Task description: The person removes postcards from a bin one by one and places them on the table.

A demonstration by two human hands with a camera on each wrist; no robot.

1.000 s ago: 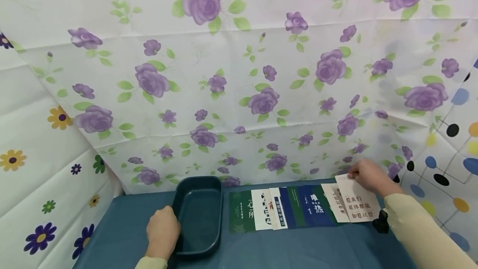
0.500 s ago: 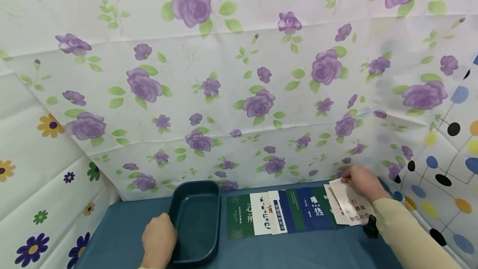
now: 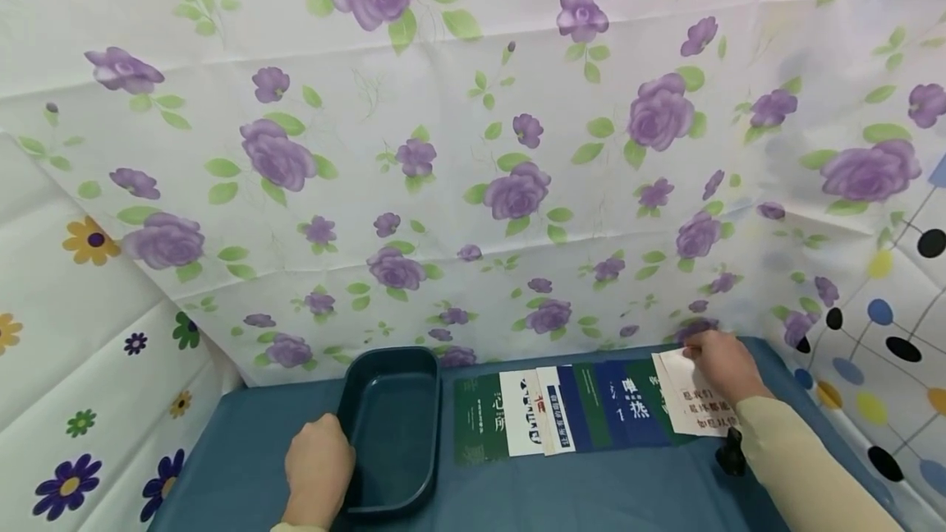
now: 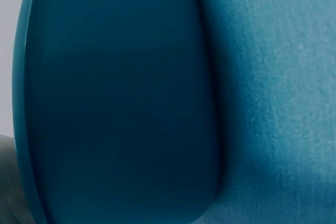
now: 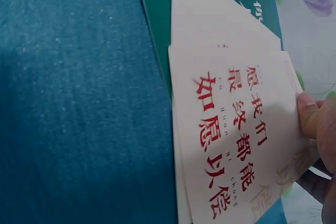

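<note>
A dark teal rectangular tray (image 3: pixel 392 433) stands on the blue cloth, and my left hand (image 3: pixel 319 466) grips its left rim with curled fingers. The left wrist view is mostly the tray's outer wall (image 4: pixel 115 98). My right hand (image 3: pixel 724 366) pinches a white card (image 3: pixel 702 401) with red writing by its far edge, between thumb (image 5: pixel 308 114) and fingers. The pinched card lies over another white card (image 5: pixel 205 14), hiding most of it. Left of them runs an overlapping row of cards: a blue card (image 3: pixel 617 413), a white card (image 3: pixel 520 417) and a dark green card (image 3: pixel 479 425) among them.
Blue cloth (image 3: pixel 562 491) covers the table in front of the cards. Close behind rises a white sheet (image 3: pixel 458 105) with purple roses. Patterned sheets flank the table on both sides. A small black object (image 3: pixel 732 454) sits at the right wrist.
My right hand has shifted the pinched white card leftward, so it covers more of the white card beneath. The left hand stays on the tray rim. The head view has tilted slightly.
</note>
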